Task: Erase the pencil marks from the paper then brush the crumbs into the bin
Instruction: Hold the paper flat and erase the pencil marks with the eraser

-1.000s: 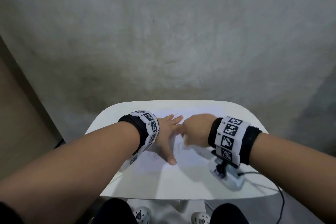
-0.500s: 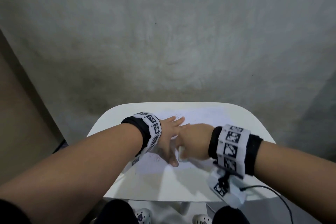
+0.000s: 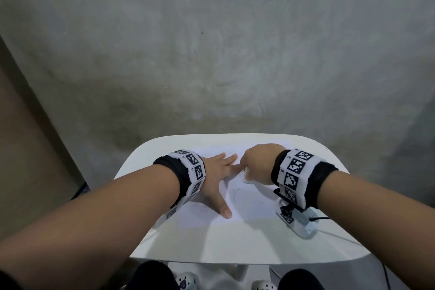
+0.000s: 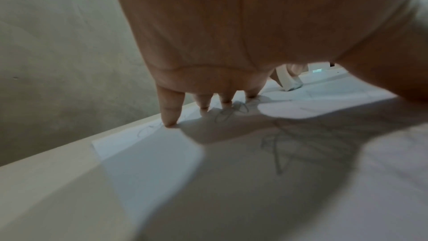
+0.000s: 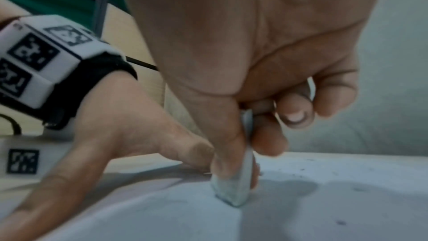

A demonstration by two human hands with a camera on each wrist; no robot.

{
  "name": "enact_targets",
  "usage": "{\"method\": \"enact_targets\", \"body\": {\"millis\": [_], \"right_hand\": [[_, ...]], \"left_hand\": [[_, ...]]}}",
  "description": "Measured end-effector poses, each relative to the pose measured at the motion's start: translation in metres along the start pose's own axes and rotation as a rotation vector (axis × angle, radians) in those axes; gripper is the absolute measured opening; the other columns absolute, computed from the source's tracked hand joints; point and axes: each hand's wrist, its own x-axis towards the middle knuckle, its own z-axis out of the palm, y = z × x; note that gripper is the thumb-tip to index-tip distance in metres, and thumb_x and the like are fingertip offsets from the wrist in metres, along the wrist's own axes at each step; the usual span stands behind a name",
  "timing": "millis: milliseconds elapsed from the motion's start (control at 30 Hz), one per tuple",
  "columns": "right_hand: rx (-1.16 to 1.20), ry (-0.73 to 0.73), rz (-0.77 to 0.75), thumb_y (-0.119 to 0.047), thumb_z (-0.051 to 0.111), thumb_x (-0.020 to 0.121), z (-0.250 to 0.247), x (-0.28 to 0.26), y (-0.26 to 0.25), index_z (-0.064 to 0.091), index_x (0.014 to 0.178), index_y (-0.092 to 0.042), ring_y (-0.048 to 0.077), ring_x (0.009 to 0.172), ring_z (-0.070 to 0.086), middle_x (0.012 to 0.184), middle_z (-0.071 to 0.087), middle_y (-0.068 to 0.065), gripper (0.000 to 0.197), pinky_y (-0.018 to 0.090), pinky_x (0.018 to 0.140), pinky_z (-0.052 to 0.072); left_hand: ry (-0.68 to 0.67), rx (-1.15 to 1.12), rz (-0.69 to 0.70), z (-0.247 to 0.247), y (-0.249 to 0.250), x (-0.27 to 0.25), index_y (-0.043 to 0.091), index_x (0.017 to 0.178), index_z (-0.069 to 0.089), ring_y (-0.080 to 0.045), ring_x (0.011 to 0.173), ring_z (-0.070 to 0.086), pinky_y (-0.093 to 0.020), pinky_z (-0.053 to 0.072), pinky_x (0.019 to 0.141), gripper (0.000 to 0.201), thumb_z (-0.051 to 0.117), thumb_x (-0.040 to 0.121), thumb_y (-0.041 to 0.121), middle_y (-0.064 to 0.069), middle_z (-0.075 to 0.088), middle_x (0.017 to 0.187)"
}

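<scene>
Erasing pencil marks on paper, white table.
My left hand (image 3: 215, 173) lies flat, fingers spread, pinning the paper (image 3: 237, 205) mid-table; my right hand (image 3: 259, 162) pinches the white eraser (image 5: 234, 188), tip on the sheet's far part. Scribbles (image 4: 277, 146) illegible; wristbands (image 3: 294, 172) show coded squares.

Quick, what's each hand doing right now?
Left hand: open, fingers spread flat on the paper.
Right hand: gripping the eraser, pressing it onto the paper.
</scene>
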Motion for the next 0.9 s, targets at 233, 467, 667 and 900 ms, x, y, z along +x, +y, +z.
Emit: {"method": "enact_targets", "body": {"millis": [233, 467, 667, 900], "right_hand": [[-0.057, -0.004, -0.134, -0.015, 0.057, 0.088, 0.006, -0.022, -0.027, 0.062, 0.093, -0.017, 0.017, 0.072, 0.057, 0.074, 0.057, -0.005, 0.007, 0.027, 0.064, 0.04], [-0.027, 0.003, -0.033, -0.023, 0.056, 0.086, -0.003, -0.008, -0.014, 0.066, 0.099, -0.017, 0.023, 0.081, 0.059, 0.079, 0.06, -0.003, 0.018, 0.029, 0.067, 0.043], [0.03, -0.035, -0.162, -0.03, 0.061, 0.087, 0.004, -0.016, -0.026, 0.065, 0.086, -0.031, 0.018, 0.078, 0.056, 0.089, 0.067, -0.003, 0.004, 0.027, 0.065, 0.04], [-0.066, -0.069, -0.251, -0.028, 0.06, 0.09, 0.005, -0.021, -0.043, 0.063, 0.116, -0.02, 0.022, 0.098, 0.058, 0.107, 0.066, 0.0, 0.027, 0.028, 0.072, 0.034]], "left_hand": [[-0.033, 0.005, -0.029, 0.004, -0.004, -0.004, 0.044, 0.15, -0.023, -0.018, 0.148, -0.024, -0.057, -0.002, 0.12, 0.133, 0.075, 0.065, 0.073, 0.012, -0.031, 0.159], [-0.034, -0.01, -0.024, 0.003, -0.005, -0.005, 0.047, 0.147, -0.025, -0.019, 0.148, -0.026, -0.058, -0.003, 0.118, 0.132, 0.074, 0.065, 0.074, 0.011, -0.031, 0.159], [-0.014, -0.013, -0.028, 0.003, -0.001, -0.007, 0.045, 0.151, -0.021, -0.019, 0.149, -0.024, -0.055, 0.0, 0.119, 0.131, 0.078, 0.067, 0.068, 0.012, -0.031, 0.159], [-0.006, 0.007, -0.055, 0.007, -0.003, -0.001, 0.044, 0.153, -0.011, -0.017, 0.148, -0.024, -0.053, 0.002, 0.12, 0.131, 0.08, 0.063, 0.068, 0.013, -0.032, 0.158]]}}
